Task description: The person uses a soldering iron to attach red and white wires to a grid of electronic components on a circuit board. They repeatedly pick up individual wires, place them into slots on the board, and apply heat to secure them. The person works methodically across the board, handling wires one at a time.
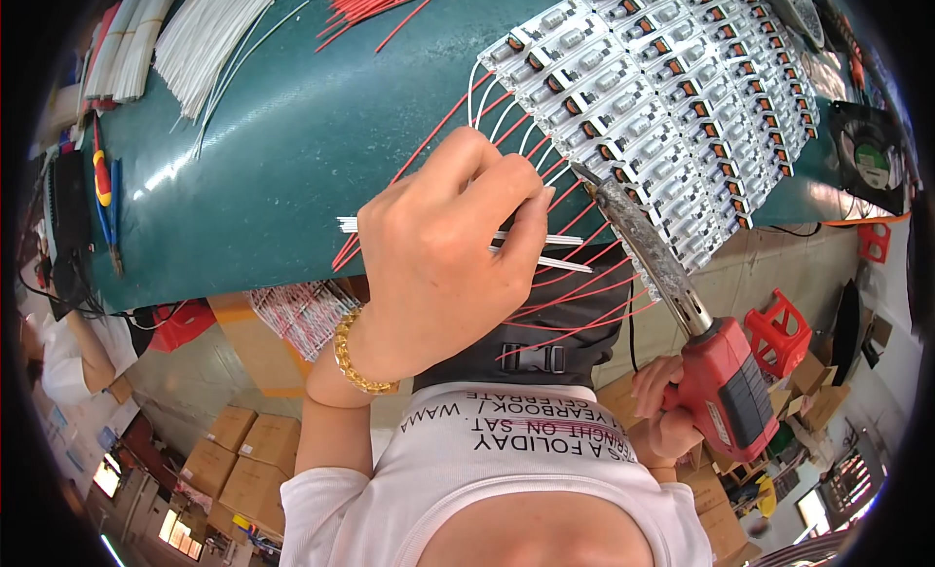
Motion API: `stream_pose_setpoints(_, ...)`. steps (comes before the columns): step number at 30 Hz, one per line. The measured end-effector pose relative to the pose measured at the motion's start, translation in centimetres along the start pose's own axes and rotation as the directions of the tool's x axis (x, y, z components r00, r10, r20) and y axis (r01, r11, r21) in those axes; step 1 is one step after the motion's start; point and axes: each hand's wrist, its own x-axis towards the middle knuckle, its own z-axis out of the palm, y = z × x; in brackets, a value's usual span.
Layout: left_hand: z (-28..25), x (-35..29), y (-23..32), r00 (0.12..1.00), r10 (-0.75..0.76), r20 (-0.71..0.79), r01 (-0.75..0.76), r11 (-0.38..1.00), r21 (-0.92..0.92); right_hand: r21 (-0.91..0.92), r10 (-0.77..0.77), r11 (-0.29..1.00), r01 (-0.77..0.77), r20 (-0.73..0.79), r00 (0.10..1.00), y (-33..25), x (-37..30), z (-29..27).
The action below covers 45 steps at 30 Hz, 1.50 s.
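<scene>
My left hand point(453, 231) is closed around a small bundle of white wires point(565, 240), whose ends stick out on both sides of the palm. Its thumb and forefinger pinch together close to the panel's lower left edge; what is between the tips is hidden. My right hand point(664, 411) grips a red soldering gun point(726, 387) with a black inset. The gun's metal barrel point(653, 245) slants up to the left, its tip at the panel edge. The panel of small white circuit boards point(633, 90) has red wires point(584, 299) and white wires fanning from that edge.
On the green work surface point(263, 168) lie white wires point(209, 41), red wires point(380, 2) and a red-yellow screwdriver point(101, 172) beside blue-handled pliers point(109, 216). A black fan point(867, 158) stands far right. A red stool point(779, 333) and cardboard boxes point(239, 460) are on the floor.
</scene>
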Motion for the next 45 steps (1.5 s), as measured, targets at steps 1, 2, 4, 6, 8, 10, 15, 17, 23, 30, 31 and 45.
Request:
stream_pose_setpoints(1,0.0,0.0,0.0,1.000,0.004,-0.003,-0.004,1.000,0.001,-0.013,0.017,1.000,-0.017,-0.015,1.000,0.4,-0.6,-0.6)
stream_pose_setpoints(2,-0.1,0.0,-0.1,1.000,0.002,-0.012,-0.002,1.000,0.003,-0.023,0.036,0.999,-0.036,-0.027,0.999,0.7,-1.0,-1.3)
stream_pose_setpoints(4,-0.3,0.1,-0.1,1.000,-0.002,-0.011,0.002,1.000,0.003,0.030,0.082,0.996,-0.079,-0.083,0.993,1.9,-2.4,-3.1)
stream_pose_setpoints(6,-0.5,0.1,-0.2,1.000,-0.010,-0.014,0.010,1.000,0.004,0.068,0.101,0.993,-0.095,-0.095,0.990,2.2,-2.8,-3.8)
stream_pose_setpoints(8,-0.2,0.0,-0.1,1.000,0.002,-0.018,-0.002,1.000,0.015,0.066,0.076,0.995,-0.073,-0.051,0.996,1.0,-1.2,-2.1)
stream_pose_setpoints(10,0.1,-0.1,0.1,1.000,0.017,-0.011,-0.017,1.000,0.017,0.060,0.003,0.998,-0.004,0.009,1.000,-0.6,0.9,0.6)
stream_pose_setpoints(15,-0.4,-0.1,0.1,1.000,0.012,-0.007,-0.012,1.000,-0.011,0.071,-0.004,0.997,0.002,0.027,1.000,-1.7,2.1,2.6)
stream_pose_setpoints(17,-1.2,0.1,0.4,0.999,0.012,0.051,-0.011,1.000,-0.026,0.103,-0.018,0.995,0.019,-0.011,1.000,-1.8,2.3,2.8)
stream_pose_setpoints(23,-2.1,-0.3,-0.8,0.989,0.074,0.126,-0.057,0.989,-0.134,0.143,-0.036,0.989,0.041,-0.034,0.999,-2.0,2.6,2.8)
stream_pose_setpoints(30,-2.2,-0.7,0.1,0.943,0.234,-0.236,-0.200,0.967,0.160,0.149,-0.054,0.987,0.056,-0.017,0.998,-2.0,1.8,2.2)
stream_pose_setpoints(31,-1.8,-0.9,0.4,0.940,0.204,-0.272,-0.171,0.975,0.142,0.145,-0.056,0.988,0.057,-0.006,0.998,-2.1,1.7,2.1)
stream_pose_setpoints(45,0.3,-1.8,0.9,0.986,0.083,-0.142,-0.068,0.992,0.102,-0.022,0.068,0.997,-0.067,0.064,0.996,0.4,-1.8,-2.0)
